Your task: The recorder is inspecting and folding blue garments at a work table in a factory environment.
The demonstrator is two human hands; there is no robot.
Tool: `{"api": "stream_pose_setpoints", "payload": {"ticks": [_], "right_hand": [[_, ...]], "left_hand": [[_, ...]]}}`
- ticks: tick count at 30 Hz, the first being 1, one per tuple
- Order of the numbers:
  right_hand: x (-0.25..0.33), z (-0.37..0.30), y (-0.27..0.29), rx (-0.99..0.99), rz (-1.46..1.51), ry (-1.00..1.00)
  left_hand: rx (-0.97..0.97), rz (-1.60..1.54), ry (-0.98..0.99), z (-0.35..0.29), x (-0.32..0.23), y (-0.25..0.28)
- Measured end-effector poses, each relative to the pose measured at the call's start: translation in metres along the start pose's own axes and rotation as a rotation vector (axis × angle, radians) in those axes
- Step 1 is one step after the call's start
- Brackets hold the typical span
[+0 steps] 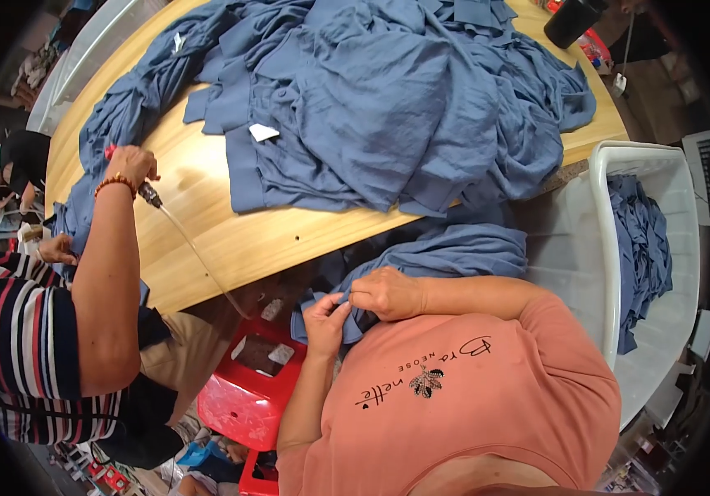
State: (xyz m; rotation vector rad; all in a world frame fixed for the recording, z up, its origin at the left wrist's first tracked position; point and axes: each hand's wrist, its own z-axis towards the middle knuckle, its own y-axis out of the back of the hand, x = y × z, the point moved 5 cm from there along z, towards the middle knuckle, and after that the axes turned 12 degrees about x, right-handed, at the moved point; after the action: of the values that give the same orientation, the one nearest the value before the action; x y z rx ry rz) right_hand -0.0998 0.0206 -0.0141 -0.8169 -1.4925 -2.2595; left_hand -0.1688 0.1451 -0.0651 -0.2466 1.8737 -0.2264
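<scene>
- The blue garment (pixel 462 248) is at my fingertips; from there it spreads ahead and to the right, past my right wrist.
- I judge this cloth light and soft, with no stiffness of its own: it lies in loose folds, so it should droop where I do not support it. It seems not fragile, only easy to crease.
- The good place for holding, I think, is the edge where my fingertips meet; the loose folds farther off would only bunch.
- My left hand (pixel 324 321) pinches this edge; my right hand (pixel 388 293), close beside, pinches it also, fingers curled.
- Ahead of my fingers, the table (pixel 198 174) carries a pile of blue garments (pixel 363 99).
- Nearer than the table, left of my fingers, is a red stool (pixel 243 395).
- Well apart to the right stands a pale bin (pixel 607 157).
</scene>
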Motion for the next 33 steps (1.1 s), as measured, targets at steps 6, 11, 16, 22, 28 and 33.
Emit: {"api": "stream_pose_setpoints", "payload": {"ticks": [6,11,16,22,28,33], "right_hand": [[-0.014,0.0,-0.006,-0.024,0.282,-0.191],[-0.028,-0.002,-0.023,0.171,0.247,-0.395],[-0.032,-0.005,-0.023,0.069,0.366,-0.401],[-0.039,-0.004,-0.031,-0.013,0.244,-0.423],[-0.036,0.008,-0.016,0.108,0.184,-0.344],[-0.031,0.007,0.015,-0.2,0.204,-0.158]], "left_hand": [[-0.114,0.185,-0.066,0.0,-0.005,0.002],[-0.162,0.414,-0.168,0.001,-0.01,0.001],[-0.215,0.817,-0.323,-0.001,-0.023,-0.012],[-0.249,1.041,-0.453,-0.005,-0.028,-0.033],[-0.084,1.173,-0.367,0.007,-0.057,-0.033],[-0.209,1.316,-0.607,0.075,-0.144,-0.03]]}}
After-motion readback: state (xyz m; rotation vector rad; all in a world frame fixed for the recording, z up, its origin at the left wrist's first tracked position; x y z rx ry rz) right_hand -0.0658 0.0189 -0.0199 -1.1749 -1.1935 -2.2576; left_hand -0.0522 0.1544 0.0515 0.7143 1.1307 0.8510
